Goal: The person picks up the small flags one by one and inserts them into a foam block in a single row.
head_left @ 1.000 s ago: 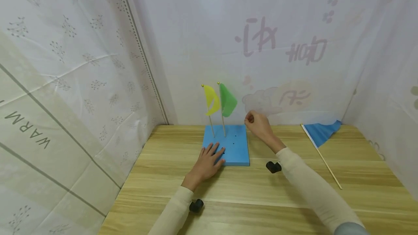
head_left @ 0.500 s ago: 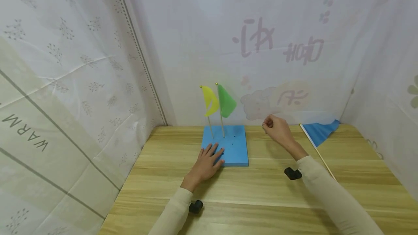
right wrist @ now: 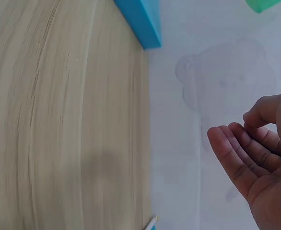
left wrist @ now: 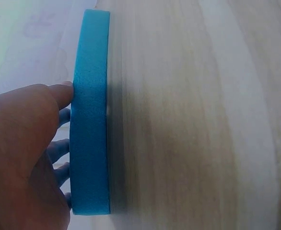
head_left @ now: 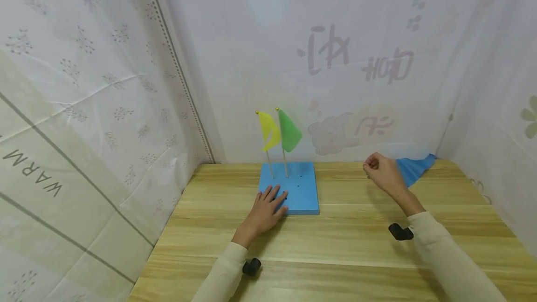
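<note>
My left hand [head_left: 262, 211] rests with spread fingers on the near left part of a blue foam board [head_left: 303, 195]. In the left wrist view the board's thick edge [left wrist: 90, 115] shows, with fingertips against its top. A yellow flag [head_left: 268, 129] and a green flag [head_left: 289, 132] stand on thin sticks in the board's far part, leaning slightly left. My right hand [head_left: 386, 174] hovers over the table right of the board, fingers loosely bent and holding nothing. It overlaps a blue flag [head_left: 415, 169] lying at the back right; the flag's stick is mostly hidden by the hand and sleeve.
Several small dark holes dot the board. The wooden table [head_left: 335, 246] ends at the back against a pale printed curtain [head_left: 235, 59], and more cloth [head_left: 84, 106] hangs at the left. Each sleeve carries a black wrist camera mount [head_left: 400, 232].
My right hand has moved right, from beside the board to in front of the blue flag, covering its stick. The left hand stays on the board.
</note>
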`<state>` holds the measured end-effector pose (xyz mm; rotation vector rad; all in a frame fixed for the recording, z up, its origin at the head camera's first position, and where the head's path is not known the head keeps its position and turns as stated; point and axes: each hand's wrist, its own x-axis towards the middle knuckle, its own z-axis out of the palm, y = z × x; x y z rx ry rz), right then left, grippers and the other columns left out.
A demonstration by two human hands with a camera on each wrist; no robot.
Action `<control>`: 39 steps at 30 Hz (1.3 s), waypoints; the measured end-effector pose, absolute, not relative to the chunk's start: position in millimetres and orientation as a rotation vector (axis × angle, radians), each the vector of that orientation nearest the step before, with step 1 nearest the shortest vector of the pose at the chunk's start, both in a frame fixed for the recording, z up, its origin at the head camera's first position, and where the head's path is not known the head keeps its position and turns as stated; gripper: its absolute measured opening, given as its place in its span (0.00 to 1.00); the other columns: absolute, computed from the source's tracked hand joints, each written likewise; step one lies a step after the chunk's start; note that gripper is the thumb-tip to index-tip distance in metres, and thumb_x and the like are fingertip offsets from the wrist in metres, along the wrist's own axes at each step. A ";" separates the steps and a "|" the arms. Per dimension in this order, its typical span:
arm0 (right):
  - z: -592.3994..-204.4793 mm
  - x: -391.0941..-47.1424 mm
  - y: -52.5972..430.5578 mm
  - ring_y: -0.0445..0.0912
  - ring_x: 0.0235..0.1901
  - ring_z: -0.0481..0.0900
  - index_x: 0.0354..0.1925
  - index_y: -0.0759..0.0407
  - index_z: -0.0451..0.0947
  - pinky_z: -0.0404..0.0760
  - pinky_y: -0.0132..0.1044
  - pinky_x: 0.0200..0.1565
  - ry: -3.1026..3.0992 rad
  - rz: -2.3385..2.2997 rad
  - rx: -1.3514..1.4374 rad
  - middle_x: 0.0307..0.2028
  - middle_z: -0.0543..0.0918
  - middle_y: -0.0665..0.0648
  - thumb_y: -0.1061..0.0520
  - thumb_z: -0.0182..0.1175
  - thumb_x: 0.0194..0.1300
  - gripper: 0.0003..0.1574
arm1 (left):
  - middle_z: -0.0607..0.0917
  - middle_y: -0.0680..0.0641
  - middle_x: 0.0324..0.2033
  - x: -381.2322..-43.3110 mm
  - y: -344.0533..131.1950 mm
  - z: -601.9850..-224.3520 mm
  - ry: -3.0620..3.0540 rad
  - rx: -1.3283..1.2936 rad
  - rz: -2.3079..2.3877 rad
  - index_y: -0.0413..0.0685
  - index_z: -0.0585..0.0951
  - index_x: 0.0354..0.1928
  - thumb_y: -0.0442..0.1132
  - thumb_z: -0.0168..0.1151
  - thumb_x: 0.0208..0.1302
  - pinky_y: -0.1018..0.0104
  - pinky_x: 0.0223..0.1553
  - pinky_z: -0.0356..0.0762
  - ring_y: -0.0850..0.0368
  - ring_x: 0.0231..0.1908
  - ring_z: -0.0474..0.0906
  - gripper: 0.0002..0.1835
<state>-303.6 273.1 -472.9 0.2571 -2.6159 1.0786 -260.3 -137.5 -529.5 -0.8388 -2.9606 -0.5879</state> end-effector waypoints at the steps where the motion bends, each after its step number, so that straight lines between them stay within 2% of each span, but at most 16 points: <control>1: -473.9 -302.7 277.9 0.49 0.28 0.87 0.44 0.65 0.80 0.81 0.33 0.26 -2.612 1.080 0.252 0.34 0.87 0.63 0.59 0.58 0.78 0.08 | 0.60 0.36 0.83 -260.0 -137.4 -529.2 -2.966 -0.836 -0.588 0.48 0.67 0.82 0.51 0.51 0.85 0.26 0.80 0.48 0.31 0.83 0.51 0.30; 13: -479.1 -287.4 326.1 0.37 0.24 0.84 0.45 0.69 0.83 0.82 0.31 0.24 -2.602 1.014 0.196 0.34 0.89 0.66 0.60 0.59 0.77 0.11 | 0.57 0.40 0.84 -259.4 -137.2 -528.0 -3.014 -0.799 -0.588 0.53 0.65 0.83 0.54 0.49 0.86 0.30 0.82 0.45 0.35 0.85 0.47 0.31; 19: -481.9 -280.8 344.7 0.32 0.21 0.80 0.47 0.69 0.85 0.78 0.32 0.24 -2.628 0.938 0.163 0.34 0.90 0.67 0.59 0.61 0.77 0.13 | 0.57 0.40 0.84 -259.1 -137.2 -527.6 -3.008 -0.796 -0.596 0.52 0.66 0.83 0.53 0.49 0.86 0.29 0.82 0.45 0.35 0.85 0.48 0.31; 27: -491.8 -273.8 364.7 0.40 0.23 0.84 0.48 0.71 0.84 0.80 0.31 0.25 -2.675 0.901 0.132 0.38 0.89 0.70 0.58 0.61 0.77 0.14 | 0.57 0.40 0.84 -259.8 -137.6 -528.6 -3.013 -0.794 -0.588 0.53 0.65 0.83 0.54 0.48 0.86 0.30 0.82 0.45 0.35 0.85 0.47 0.31; 32: -500.2 -266.1 374.9 0.37 0.21 0.81 0.44 0.72 0.84 0.77 0.33 0.25 -2.713 0.858 0.123 0.35 0.89 0.70 0.60 0.62 0.75 0.13 | 0.57 0.40 0.84 -260.7 -138.0 -530.7 -3.013 -0.801 -0.589 0.53 0.65 0.83 0.54 0.48 0.86 0.30 0.82 0.45 0.35 0.85 0.47 0.31; 39: -514.6 -258.2 389.7 0.42 0.24 0.80 0.40 0.71 0.85 0.75 0.36 0.28 -2.755 0.820 0.086 0.31 0.89 0.64 0.60 0.64 0.74 0.12 | 0.57 0.40 0.84 -260.7 -137.1 -530.6 -3.002 -0.810 -0.566 0.52 0.65 0.83 0.54 0.49 0.86 0.29 0.82 0.46 0.34 0.84 0.48 0.31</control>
